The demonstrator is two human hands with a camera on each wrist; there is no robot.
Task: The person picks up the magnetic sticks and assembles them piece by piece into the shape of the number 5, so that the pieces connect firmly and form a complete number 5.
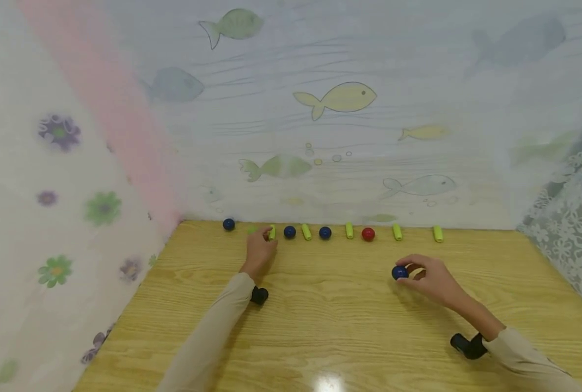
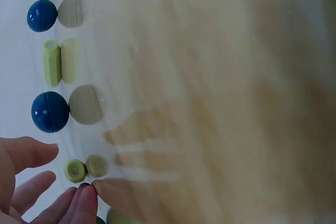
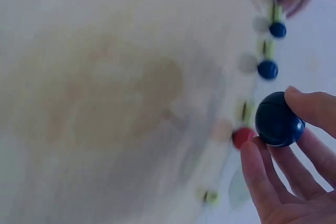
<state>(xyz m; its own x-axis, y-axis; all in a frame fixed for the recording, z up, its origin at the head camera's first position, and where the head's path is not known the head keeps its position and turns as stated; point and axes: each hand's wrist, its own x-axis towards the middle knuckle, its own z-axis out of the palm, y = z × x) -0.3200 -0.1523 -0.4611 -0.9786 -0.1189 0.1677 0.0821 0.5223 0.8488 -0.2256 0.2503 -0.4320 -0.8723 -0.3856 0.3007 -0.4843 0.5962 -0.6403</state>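
My left hand (image 1: 260, 253) is at the left part of a row along the table's back edge, its fingers beside a small lime-green grooved cylinder (image 2: 75, 171). In the left wrist view the thumb stands apart from this piece, while the fingertips lie close to it; whether they touch I cannot tell. Held between thumb and fingers of my right hand (image 1: 433, 280) is a shiny dark blue ball (image 1: 399, 272), raised over the table's right half. Nearest to the left hand are one blue ball (image 1: 289, 232) on its right and another blue ball (image 1: 228, 224) at the row's left end.
Further right, the row has a green cylinder (image 1: 306, 232), a blue ball (image 1: 325, 233), a red ball (image 1: 368, 234) and several more green cylinders. The wooden table (image 1: 330, 316) meets a fish-patterned wall (image 1: 349, 163) behind. A flowered cloth (image 1: 75, 228) borders its left side.
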